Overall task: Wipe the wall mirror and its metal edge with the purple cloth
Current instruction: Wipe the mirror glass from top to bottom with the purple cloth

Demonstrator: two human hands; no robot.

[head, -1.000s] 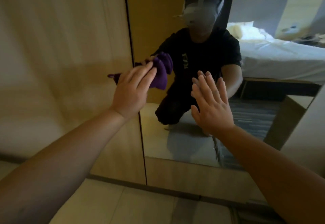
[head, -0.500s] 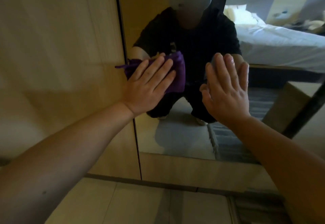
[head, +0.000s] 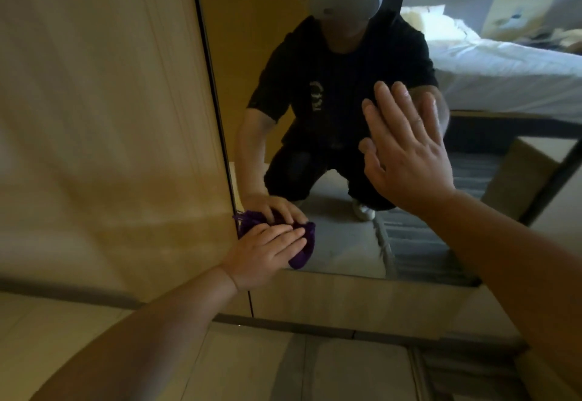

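The wall mirror [head: 340,243] fills the middle and right of the view, with its thin dark metal edge [head: 210,85] running down its left side. My left hand [head: 261,254] presses the purple cloth [head: 304,251] flat against the glass at the mirror's lower left corner, right beside the edge. My right hand [head: 406,154] lies flat on the glass higher up and to the right, fingers spread, holding nothing. The glass reflects a crouching person in dark clothes.
A light wooden wall panel [head: 104,117] stands left of the mirror. A wooden strip [head: 346,299] runs below the glass, above a dark skirting and pale floor tiles [head: 267,366]. A white bed shows in the reflection at the upper right.
My left hand has slid the purple cloth down the glass along the metal edge, from mid height to the lower left corner. My right hand stays flat on the mirror.
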